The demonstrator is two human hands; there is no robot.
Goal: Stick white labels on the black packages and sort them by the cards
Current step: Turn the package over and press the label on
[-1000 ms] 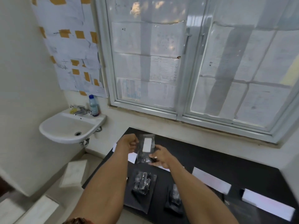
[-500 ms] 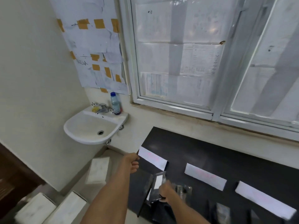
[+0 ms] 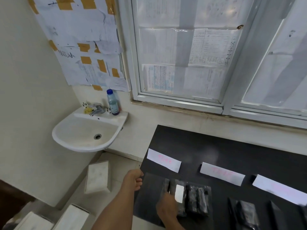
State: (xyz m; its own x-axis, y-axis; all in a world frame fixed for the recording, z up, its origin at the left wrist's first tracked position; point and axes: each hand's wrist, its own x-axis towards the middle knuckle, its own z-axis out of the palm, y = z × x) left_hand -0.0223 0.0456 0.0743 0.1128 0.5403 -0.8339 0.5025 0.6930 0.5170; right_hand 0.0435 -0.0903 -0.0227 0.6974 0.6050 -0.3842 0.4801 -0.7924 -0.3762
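Note:
Three white cards with pink writing lie in a row on the black table (image 3: 216,145): left card (image 3: 163,161), middle card (image 3: 221,173), right card (image 3: 279,188). A black package with a white label (image 3: 179,193) lies on a pile of black packages (image 3: 197,203) just in front of the left card. My right hand (image 3: 167,209) holds this labelled package at its near left edge. My left hand (image 3: 133,180) hovers at the table's left edge, fingers loosely curled, holding nothing. More black packages (image 3: 247,213) lie in front of the middle and right cards.
A white sink (image 3: 83,133) with a tap and a blue-capped bottle (image 3: 112,103) hangs on the wall to the left. White boxes (image 3: 98,177) stand on the floor below it. A paper-covered window runs behind the table.
The labelled package came down from in front of me onto the pile by the left card, carried by my right hand. My left hand let go and drew back to the table edge.

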